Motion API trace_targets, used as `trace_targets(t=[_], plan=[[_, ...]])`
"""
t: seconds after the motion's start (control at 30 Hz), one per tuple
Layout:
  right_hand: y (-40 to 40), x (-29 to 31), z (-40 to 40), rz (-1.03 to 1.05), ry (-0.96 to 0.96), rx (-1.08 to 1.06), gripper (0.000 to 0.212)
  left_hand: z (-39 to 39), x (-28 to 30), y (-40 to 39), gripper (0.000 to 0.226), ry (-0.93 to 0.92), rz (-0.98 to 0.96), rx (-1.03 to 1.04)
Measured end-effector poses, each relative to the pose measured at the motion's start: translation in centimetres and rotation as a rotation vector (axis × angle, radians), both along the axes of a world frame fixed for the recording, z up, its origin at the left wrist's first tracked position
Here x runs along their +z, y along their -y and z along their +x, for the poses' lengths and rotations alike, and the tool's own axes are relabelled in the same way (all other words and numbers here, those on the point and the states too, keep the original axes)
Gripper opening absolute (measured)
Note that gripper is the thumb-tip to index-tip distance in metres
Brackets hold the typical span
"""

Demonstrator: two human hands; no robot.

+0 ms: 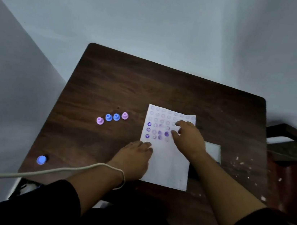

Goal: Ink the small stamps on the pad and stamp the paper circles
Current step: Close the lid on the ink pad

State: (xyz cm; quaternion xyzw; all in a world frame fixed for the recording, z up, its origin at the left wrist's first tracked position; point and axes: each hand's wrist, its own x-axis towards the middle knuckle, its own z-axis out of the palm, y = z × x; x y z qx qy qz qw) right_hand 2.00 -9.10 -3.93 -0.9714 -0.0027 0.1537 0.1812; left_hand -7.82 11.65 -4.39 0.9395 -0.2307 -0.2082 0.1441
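right hand (188,136): over the paper sheet (167,164), on the circle rows — fingers loosely curled; holding a stamp or not, cannot tell
left hand (134,155): flat, fingers together, pinning the sheet's left edge
spare stamps (112,117): four in a row, left of the sheet — left hand nearer
ink pad (212,151): just right of the sheet, partly hidden by the right forearm
sheet axis: long side runs away from the person

The left hand (134,154) lies flat, palm down, fingers close together and pointing forward. The right hand (188,136) is farther forward than the left. Its fingers (179,124) are bent and pinched down toward the thumb. Both forearms are bare, with dark sleeves pushed up near the elbows.
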Motion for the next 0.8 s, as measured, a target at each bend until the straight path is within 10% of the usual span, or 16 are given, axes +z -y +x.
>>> trace_targets(t=[0.3, 0.8], plan=[[14.3, 0.5, -3.2, 0.045, -0.11, -0.47, 0.031, 1.0, 1.4, 9.5, 0.07, -0.37, -0.101, -0.033], [18.1, -1.7, -3.3, 0.231, -0.315, -0.599, 0.039, 1.3, 0.6, 17.2, 0.075, -0.529, -0.21, 0.264]])
